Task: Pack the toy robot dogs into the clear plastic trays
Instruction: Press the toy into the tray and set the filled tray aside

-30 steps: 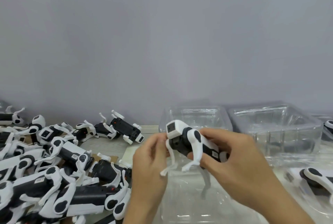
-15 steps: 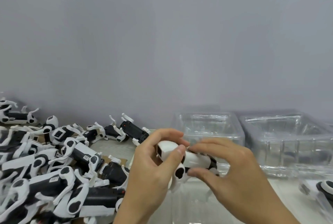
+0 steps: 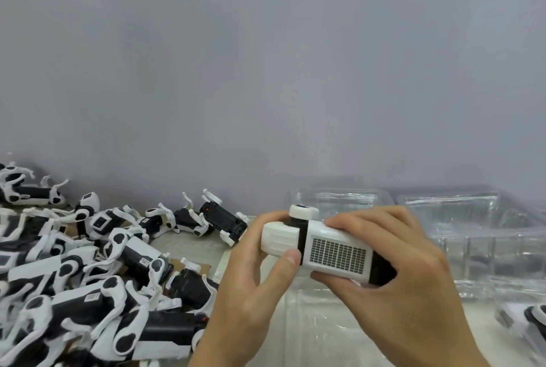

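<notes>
In the head view, both hands held one white-and-black plastic toy robot dog [image 3: 322,245], back upward so its grid-patterned panel faced the camera. The left hand [image 3: 251,287] curled round the head end, thumb pressed on the near side. The right hand [image 3: 393,278] clamped the body, fingers over the top, thumb beneath. Left of the left hand, a heap of black-and-white toy dogs [image 3: 88,272] lay on the pale worktop [image 3: 189,244]. Beyond and right of the right hand stood clear plastic trays [image 3: 472,230], seemingly stacked; another clear tray [image 3: 319,325] lay below the hands.
</notes>
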Demonstrator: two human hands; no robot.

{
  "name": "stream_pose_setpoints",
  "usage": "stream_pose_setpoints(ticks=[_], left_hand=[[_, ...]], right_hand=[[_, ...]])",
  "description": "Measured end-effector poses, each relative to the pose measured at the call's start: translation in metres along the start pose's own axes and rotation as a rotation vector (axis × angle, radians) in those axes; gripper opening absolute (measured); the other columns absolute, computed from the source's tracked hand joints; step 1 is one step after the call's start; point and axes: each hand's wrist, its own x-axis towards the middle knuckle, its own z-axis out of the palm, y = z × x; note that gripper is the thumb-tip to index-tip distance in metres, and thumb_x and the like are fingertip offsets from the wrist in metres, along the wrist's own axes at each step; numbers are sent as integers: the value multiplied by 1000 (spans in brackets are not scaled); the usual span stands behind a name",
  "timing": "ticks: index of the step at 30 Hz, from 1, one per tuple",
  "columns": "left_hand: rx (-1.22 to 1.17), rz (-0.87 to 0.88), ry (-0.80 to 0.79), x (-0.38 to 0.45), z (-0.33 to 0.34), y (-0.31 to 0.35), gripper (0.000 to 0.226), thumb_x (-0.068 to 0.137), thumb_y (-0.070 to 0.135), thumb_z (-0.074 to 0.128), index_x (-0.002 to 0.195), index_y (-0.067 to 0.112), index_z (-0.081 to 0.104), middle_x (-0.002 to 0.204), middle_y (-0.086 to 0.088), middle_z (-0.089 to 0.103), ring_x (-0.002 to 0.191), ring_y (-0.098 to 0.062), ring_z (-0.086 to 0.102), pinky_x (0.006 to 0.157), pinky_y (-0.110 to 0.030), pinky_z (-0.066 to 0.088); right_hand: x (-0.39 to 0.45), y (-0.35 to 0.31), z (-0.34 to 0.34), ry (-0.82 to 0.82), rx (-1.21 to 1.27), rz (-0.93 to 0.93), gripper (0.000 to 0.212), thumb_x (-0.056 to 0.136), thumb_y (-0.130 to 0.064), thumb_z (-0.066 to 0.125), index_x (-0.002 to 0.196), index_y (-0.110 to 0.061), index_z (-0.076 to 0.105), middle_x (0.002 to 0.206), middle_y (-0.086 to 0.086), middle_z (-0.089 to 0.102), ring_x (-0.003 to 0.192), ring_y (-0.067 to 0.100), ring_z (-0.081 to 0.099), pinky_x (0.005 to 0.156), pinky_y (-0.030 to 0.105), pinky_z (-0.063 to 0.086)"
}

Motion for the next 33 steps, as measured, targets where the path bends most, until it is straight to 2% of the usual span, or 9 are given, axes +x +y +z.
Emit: stream_pose_setpoints(ticks=[4, 9, 11, 14, 19, 23, 28, 31, 33], left_hand=[[-81, 10, 27, 2, 3, 2, 37, 84, 28, 58, 120, 26, 65, 112, -7, 69, 108, -23, 64, 92, -36, 50], [-50, -19, 43, 2, 7, 4, 37, 81, 33, 68, 117, 27, 63, 106, -7, 68, 102, -25, 65, 90, -39, 52], [-17, -35, 100, 4, 12, 8, 38, 77, 39, 73, 112, 29, 63, 100, -3, 70, 95, -21, 67, 83, -36, 54], [-13, -81, 183, 8, 18, 13, 32, 76, 46, 73, 103, 32, 64, 93, 1, 76, 85, -16, 71, 72, -29, 57], [79, -141, 238, 10, 23, 16, 15, 88, 34, 74, 97, 24, 66, 76, 1, 74, 60, -9, 64, 57, -19, 49], [133, -175, 266, 9, 20, 14, 13, 86, 34, 69, 96, 26, 66, 71, 1, 72, 61, -23, 64, 57, -29, 52], [112, -220, 205, 6, 16, 12, 21, 86, 38, 73, 103, 28, 64, 79, 5, 74, 64, -8, 63, 63, -21, 51], [79, -247, 146, 4, 11, 11, 32, 81, 43, 72, 108, 28, 64, 84, 1, 75, 68, -10, 65, 67, -25, 53], [56, -247, 150, 5, 10, 12, 32, 80, 44, 73, 106, 27, 65, 80, -1, 74, 63, -11, 64, 62, -22, 52]], right_hand=[[-4, 2, 10, 124, -57, -73, 40, 68, -34, 85, 102, -16, 75, 101, -13, 66, 93, 17, 53, 73, 44, 50], [-5, 1, 15, 100, -66, -31, 37, 73, -44, 81, 100, -21, 72, 99, -17, 64, 92, 12, 56, 79, 39, 47], [-5, -6, 14, 44, 8, 68, 39, 73, -55, 75, 101, -29, 69, 94, -21, 64, 86, 6, 60, 76, 33, 49], [-4, -14, 10, -45, 303, 335, 39, 68, -65, 72, 97, -39, 68, 81, -16, 70, 68, 8, 67, 55, 21, 52], [-4, -12, 8, -154, 457, 444, 30, 70, -59, 74, 93, -40, 70, 72, -10, 70, 50, 9, 60, 46, 16, 44], [-4, -10, 8, -244, 503, 492, 22, 81, -60, 62, 95, -43, 67, 83, -12, 74, 70, 10, 68, 58, 18, 52], [-5, -3, 6, -320, 579, 635, 19, 77, -47, 68, 93, -39, 69, 85, -1, 76, 78, 21, 70, 69, 28, 52], [-5, -2, 4, -345, 580, 706, 17, 82, -30, 76, 93, -40, 69, 83, -2, 76, 72, 16, 71, 59, 24, 51], [-4, -3, 3, -341, 577, 721, 15, 82, -31, 76, 94, -37, 70, 83, -4, 76, 69, 13, 71, 53, 21, 49]])
